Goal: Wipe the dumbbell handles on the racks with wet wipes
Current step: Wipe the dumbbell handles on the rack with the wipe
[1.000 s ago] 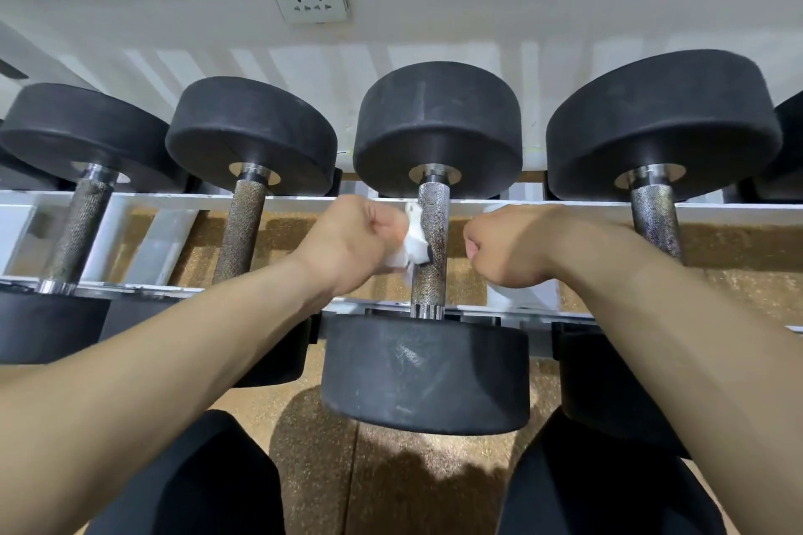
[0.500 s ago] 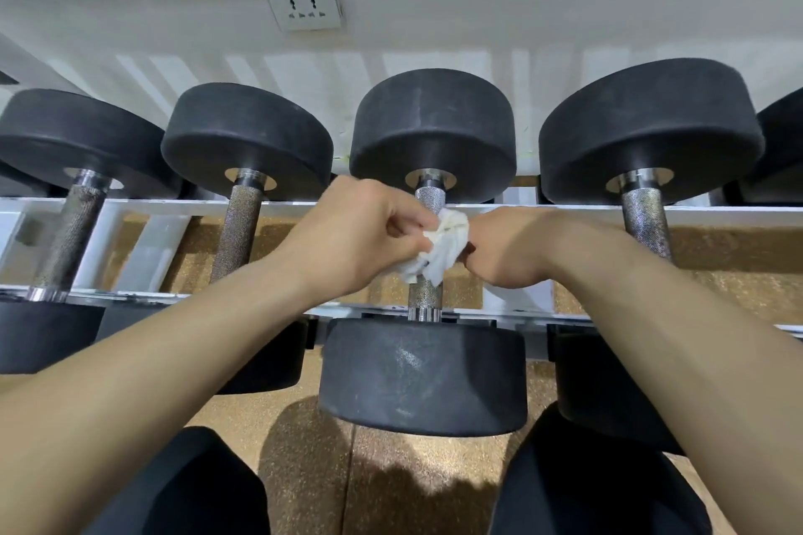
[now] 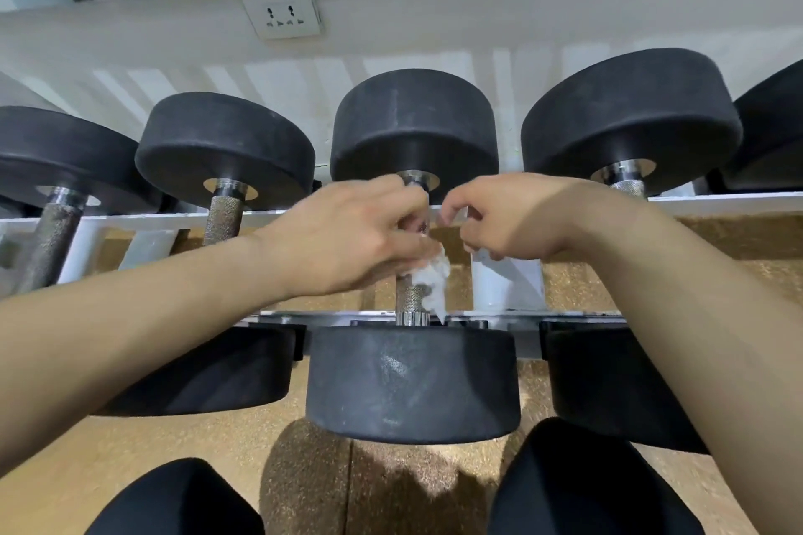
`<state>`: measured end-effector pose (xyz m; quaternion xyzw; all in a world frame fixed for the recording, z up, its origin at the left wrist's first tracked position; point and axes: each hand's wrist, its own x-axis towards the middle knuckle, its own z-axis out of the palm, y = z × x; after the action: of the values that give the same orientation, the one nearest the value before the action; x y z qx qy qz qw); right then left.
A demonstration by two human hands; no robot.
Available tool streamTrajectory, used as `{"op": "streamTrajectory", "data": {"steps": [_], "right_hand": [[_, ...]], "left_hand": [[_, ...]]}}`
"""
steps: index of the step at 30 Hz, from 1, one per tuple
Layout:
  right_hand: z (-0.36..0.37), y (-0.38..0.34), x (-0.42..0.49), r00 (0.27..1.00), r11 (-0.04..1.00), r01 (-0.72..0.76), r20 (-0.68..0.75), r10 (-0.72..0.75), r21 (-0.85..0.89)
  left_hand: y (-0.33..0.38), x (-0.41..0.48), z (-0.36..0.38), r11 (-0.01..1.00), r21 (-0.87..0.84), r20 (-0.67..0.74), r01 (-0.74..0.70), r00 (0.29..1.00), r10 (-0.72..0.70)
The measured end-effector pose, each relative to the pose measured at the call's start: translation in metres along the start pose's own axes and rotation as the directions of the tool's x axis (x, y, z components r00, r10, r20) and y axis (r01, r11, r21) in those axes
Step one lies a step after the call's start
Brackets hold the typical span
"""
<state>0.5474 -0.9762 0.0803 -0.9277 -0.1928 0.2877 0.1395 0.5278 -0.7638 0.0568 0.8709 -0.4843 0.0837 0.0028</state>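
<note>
Two-handed at middle handle [image 3: 410,295] on rack [image 3: 130,222], pinching wipe [image 3: 430,280] against it in left grip [image 3: 347,239], right grip [image 3: 499,217] loosely curled, empty, alongside; could drop wipe, bunched and mostly dangling loose below fingers.

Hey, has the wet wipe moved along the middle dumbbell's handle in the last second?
Yes. The wet wipe has slid down the handle toward the near rack rail, crossing from its left side to its right.

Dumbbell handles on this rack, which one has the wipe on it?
The centre handle, where the left hand holds the white wipe against it. The neighbouring handles are bare.
</note>
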Motion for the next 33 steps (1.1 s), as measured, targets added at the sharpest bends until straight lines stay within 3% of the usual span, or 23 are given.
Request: {"op": "streamTrajectory", "data": {"steps": [4, 7, 8, 10, 12, 13, 15, 16, 20, 25, 29, 31, 33], "right_hand": [[0.007, -0.004, -0.002, 0.996, 0.99, 0.017, -0.086, -0.005, 0.142], [0.02, -0.01, -0.002, 0.997, 0.853, -0.029, -0.04, 0.058, 0.52], [0.024, -0.013, -0.004, 0.997, 0.787, -0.036, -0.03, 0.068, 0.615], [0.031, -0.014, -0.006, 0.994, 0.701, -0.013, -0.069, 0.089, 0.713], [0.034, -0.014, -0.006, 0.977, 0.714, 0.014, -0.162, 0.14, 0.7], [0.033, -0.014, -0.005, 0.961, 0.763, 0.03, -0.229, 0.156, 0.646], [0.027, -0.013, -0.004, 0.927, 0.841, 0.054, -0.34, 0.158, 0.538], [0.025, -0.011, -0.003, 0.909, 0.833, 0.065, -0.377, 0.178, 0.549], [0.036, -0.012, 0.01, 0.867, 0.608, -0.004, -0.3, 0.398, 0.794], [0.062, -0.016, 0.009, 0.885, 0.528, -0.017, -0.233, 0.402, 0.849], [0.075, -0.012, -0.012, 0.964, 0.629, -0.152, -0.025, 0.264, 0.763], [0.073, -0.015, -0.009, 0.961, 0.527, -0.146, -0.007, 0.276, 0.837], [0.068, -0.016, 0.002, 0.94, 0.4, -0.052, -0.09, 0.328, 0.915]], "left_hand": [[0.012, 0.009, 0.013, 0.956, -0.074, -0.151, 0.284, 0.944, -0.292], [0.031, 0.008, 0.013, 0.838, -0.268, -0.153, 0.476, 0.838, -0.524], [0.035, 0.007, 0.01, 0.742, -0.392, -0.115, 0.543, 0.772, -0.626], [0.039, 0.001, 0.0, 0.402, -0.69, 0.108, 0.602, 0.635, -0.765], [0.046, -0.007, -0.012, 0.079, -0.851, 0.293, 0.519, 0.595, -0.748], [0.05, -0.012, -0.016, 0.031, -0.877, 0.288, 0.48, 0.575, -0.766], [0.058, -0.02, -0.017, 0.065, -0.896, 0.156, 0.439, 0.448, -0.88], [0.062, -0.023, -0.015, 0.056, -0.909, 0.109, 0.413, 0.366, -0.924], [0.081, -0.019, -0.001, -0.079, -0.952, 0.136, 0.295, 0.179, -0.974], [0.084, -0.018, 0.004, -0.102, -0.944, 0.138, 0.313, 0.096, -0.986], [0.082, -0.018, 0.007, -0.138, -0.934, 0.182, 0.33, 0.103, -0.978], [0.082, -0.017, 0.006, -0.138, -0.926, 0.188, 0.352, 0.111, -0.976], [0.081, -0.016, 0.007, -0.141, -0.92, 0.192, 0.365, 0.109, -0.975]]}}
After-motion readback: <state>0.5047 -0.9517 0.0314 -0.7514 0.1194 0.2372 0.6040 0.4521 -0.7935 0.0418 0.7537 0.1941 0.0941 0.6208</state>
